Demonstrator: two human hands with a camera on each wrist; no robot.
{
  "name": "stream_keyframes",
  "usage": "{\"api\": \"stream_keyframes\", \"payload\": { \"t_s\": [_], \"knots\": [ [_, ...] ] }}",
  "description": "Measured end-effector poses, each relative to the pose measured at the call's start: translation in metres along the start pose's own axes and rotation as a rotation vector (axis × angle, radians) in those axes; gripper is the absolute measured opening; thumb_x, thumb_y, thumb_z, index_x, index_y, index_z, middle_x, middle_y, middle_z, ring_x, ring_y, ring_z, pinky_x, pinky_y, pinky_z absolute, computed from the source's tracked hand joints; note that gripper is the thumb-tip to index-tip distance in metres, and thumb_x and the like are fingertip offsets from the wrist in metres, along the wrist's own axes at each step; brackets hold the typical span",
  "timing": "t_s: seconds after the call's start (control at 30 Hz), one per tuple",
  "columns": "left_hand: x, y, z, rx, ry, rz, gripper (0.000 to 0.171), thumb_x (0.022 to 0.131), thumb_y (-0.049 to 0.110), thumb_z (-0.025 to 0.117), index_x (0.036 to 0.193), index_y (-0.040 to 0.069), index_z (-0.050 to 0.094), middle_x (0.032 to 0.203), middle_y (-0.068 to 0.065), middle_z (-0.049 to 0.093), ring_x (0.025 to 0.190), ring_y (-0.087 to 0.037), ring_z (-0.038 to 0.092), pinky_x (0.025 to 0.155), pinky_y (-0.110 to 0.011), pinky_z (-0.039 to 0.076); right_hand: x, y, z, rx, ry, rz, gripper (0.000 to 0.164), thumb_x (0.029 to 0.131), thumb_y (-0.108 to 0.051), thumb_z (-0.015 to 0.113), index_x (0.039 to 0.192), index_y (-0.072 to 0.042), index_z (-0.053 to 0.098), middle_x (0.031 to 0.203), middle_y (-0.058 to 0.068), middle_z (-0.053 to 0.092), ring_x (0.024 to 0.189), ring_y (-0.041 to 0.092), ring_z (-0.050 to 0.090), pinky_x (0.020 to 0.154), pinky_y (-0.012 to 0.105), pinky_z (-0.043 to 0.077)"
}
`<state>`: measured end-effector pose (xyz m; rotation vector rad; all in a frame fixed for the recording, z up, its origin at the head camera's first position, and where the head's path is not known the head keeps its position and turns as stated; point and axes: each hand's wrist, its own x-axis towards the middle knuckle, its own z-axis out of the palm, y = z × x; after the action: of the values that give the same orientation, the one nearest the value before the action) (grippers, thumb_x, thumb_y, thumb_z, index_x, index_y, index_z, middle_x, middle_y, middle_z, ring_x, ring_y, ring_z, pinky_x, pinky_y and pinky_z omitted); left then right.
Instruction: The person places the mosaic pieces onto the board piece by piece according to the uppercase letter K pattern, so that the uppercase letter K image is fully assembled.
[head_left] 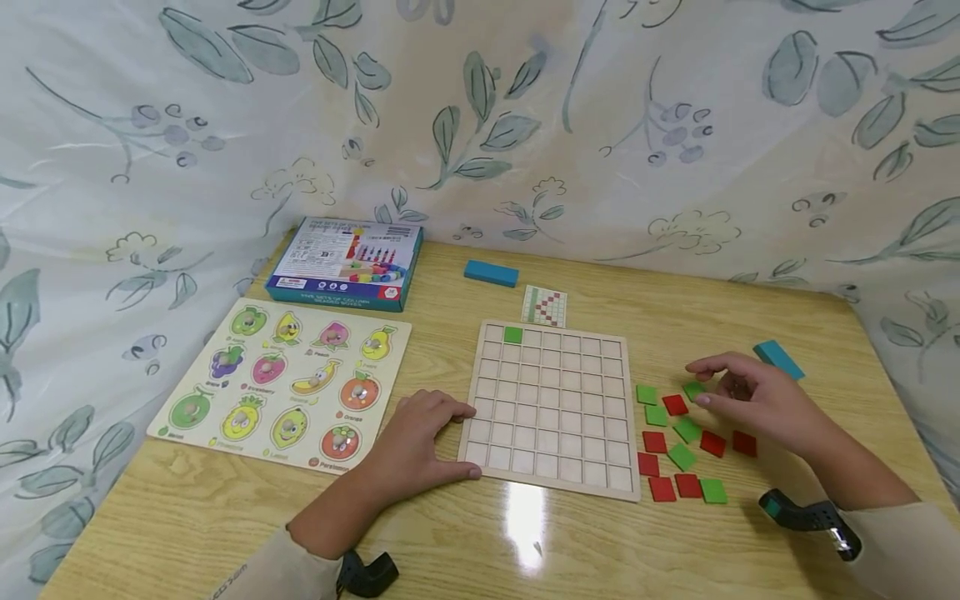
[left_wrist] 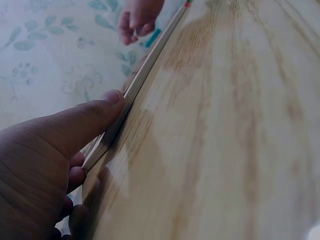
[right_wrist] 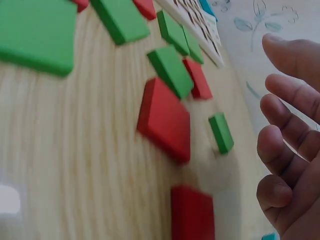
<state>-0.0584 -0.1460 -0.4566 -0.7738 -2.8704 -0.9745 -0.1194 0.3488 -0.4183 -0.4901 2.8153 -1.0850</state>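
Observation:
My left hand [head_left: 416, 442] rests at the near left corner of a wooden grid board [head_left: 555, 486], thumb on the front edge, index fingertip at the left edge. In the left wrist view the thumb [left_wrist: 97, 120] lies straight against the board's rim. One green tile [head_left: 513, 335] sits in the board's top row. Over the loose tiles hovers my right hand [head_left: 742, 396], thumb and fingers spread apart with nothing between them. Nearest to it, a small green tile [right_wrist: 221, 132] lies on the table. Red tiles [right_wrist: 165, 120] and other green tiles are scattered around.
A small pattern card [head_left: 545, 306] touches the board's far side. Blue blocks [head_left: 491, 272] lie behind it and near the right hand. A fruit puzzle board [head_left: 281, 383] stands left of the left hand, a boxed set [head_left: 345, 262] behind it. Leaf-printed cloth [head_left: 480, 125] hangs behind.

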Motion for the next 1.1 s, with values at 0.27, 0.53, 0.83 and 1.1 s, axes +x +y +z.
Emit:
{"api": "stream_keyframes", "payload": {
  "t_s": [0.27,0.53,0.83,1.1],
  "knots": [
    [0.000,-0.001,0.000,-0.003,0.002,0.000,0.070,0.076,0.055,0.095,0.131,0.018,0.072,0.119,0.007,0.067,0.112,-0.016,0.058,0.105,-0.049,0.042,-0.004,0.016,-0.002,0.003,-0.039,0.064,0.036,0.101,-0.018,0.078,0.135,-0.013,0.069,0.105,0.007,0.061,0.077,0.019,0.051,0.059,0.031,0.043],
    [0.000,0.000,0.001,-0.004,0.005,0.005,0.071,0.075,0.054,0.095,0.131,0.018,0.072,0.119,0.007,0.067,0.110,-0.016,0.057,0.103,-0.048,0.042,-0.001,0.025,0.000,-0.033,-0.065,0.087,0.039,0.099,-0.020,0.080,0.136,-0.012,0.069,0.105,0.006,0.060,0.079,0.018,0.052,0.062,0.030,0.044],
    [0.000,-0.001,0.000,-0.004,0.000,-0.006,0.071,0.076,0.054,0.095,0.132,0.018,0.072,0.120,0.007,0.067,0.113,-0.017,0.058,0.105,-0.049,0.041,0.005,0.026,0.001,-0.061,-0.079,0.093,0.039,0.097,-0.022,0.083,0.133,-0.013,0.071,0.108,0.007,0.059,0.078,0.018,0.050,0.064,0.031,0.039],
    [0.000,-0.002,0.001,-0.008,-0.003,-0.001,0.071,0.077,0.058,0.093,0.132,0.019,0.071,0.119,0.008,0.067,0.110,-0.015,0.056,0.104,-0.049,0.041,0.006,0.025,0.001,-0.105,-0.093,0.088,0.035,0.096,-0.020,0.083,0.129,-0.013,0.074,0.101,0.005,0.059,0.079,0.017,0.049,0.064,0.031,0.039]
  ]
}}
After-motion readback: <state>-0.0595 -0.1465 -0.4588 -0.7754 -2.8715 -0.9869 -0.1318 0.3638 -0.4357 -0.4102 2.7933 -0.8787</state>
